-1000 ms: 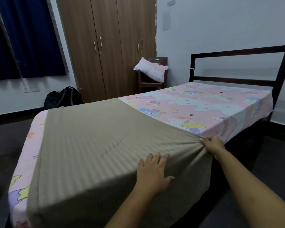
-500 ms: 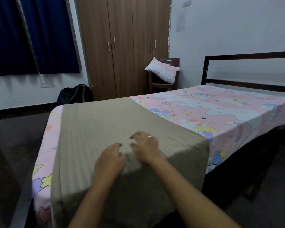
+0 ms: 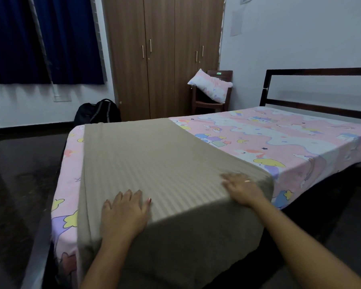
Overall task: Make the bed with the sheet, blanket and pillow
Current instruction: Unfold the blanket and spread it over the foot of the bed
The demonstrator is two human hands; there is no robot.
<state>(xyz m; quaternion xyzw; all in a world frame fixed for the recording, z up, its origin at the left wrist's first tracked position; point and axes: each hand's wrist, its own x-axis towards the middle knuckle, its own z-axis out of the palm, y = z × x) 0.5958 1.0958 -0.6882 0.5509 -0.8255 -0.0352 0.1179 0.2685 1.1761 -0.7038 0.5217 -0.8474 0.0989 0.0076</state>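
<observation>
pressing flat, left hand (image 3: 124, 213) and right hand (image 3: 243, 189) spread on blanket (image 3: 154, 163)

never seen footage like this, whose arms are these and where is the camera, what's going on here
No machine here: a person wears one wide-angle camera on the head, looking forward and down, so the arms are their own. The left hand and right hand both rest flat, fingers straight, on a tan striped blanket draped over the near end of the bed. Under it lies a pink cartoon sheet. Neither hand grips anything. The pillow sits on a chair by the wardrobe.
</observation>
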